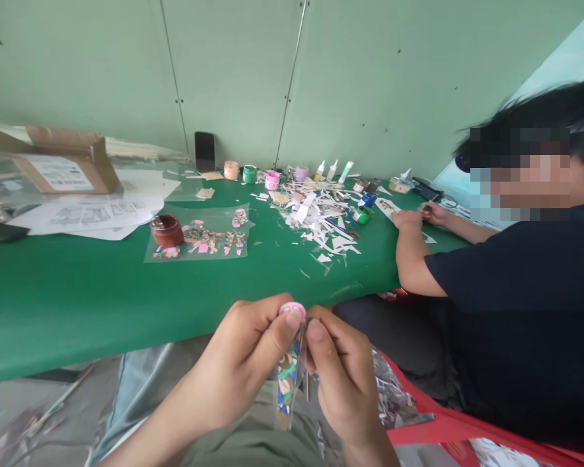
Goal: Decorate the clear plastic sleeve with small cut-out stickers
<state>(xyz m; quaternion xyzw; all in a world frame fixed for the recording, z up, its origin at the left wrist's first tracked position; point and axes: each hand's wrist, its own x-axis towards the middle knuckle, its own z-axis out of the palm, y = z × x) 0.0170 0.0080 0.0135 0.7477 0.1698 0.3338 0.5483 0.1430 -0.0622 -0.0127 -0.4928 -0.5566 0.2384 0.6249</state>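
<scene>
Near the bottom centre, my left hand (253,344) pinches a narrow patterned strip (287,383) in blue, green, brown and pink, with a rounded pink top end. The strip hangs down below the fingertips. Close beside it, my right hand (338,363) has thumb and fingers pressed together at the strip's right edge, where clear film shows. A thin dark object, partly hidden, juts out below the right fingers; I cannot make out what it is. Both hands are above my lap, just in front of the green table (102,292).
Cut patterned pieces (204,237) and a brown jar (167,231) lie on a clear sheet. White paper scraps (326,220), paint jars and small bottles stand further back. An open carton (73,165) is at left. A person (516,279) works at right.
</scene>
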